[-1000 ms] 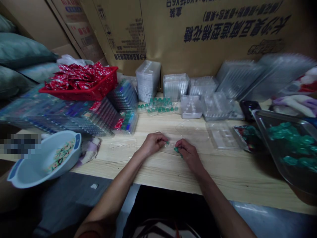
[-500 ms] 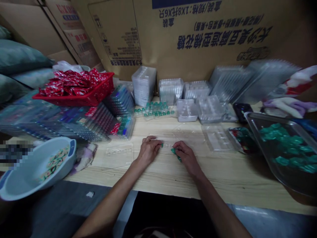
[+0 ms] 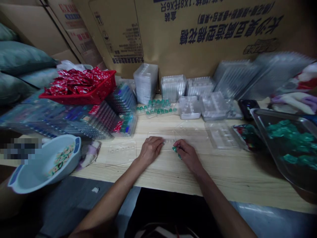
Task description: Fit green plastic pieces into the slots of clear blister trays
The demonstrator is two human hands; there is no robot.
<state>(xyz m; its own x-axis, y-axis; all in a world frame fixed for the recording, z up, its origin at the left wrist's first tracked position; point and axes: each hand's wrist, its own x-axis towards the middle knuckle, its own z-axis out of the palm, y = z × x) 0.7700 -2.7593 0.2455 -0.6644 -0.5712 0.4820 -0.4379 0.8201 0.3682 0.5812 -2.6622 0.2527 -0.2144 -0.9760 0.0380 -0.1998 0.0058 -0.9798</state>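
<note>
Right hand [image 3: 186, 152] holds green pieces [image 3: 174, 149] near clear tray [image 3: 169, 141]

Pale wood tabletop [image 3: 223, 180]; large cardboard box [image 3: 158, 43] behind; floor [image 3: 69, 198] apparently grey.

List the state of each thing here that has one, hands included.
Left hand: curled, contents hidden
Right hand: closed on something green
Red basket: heaped with red packets
Blue basin: partly filled with small pieces
Large tray: holding green pieces
Clear boxes: stacked beneath the basket
</note>
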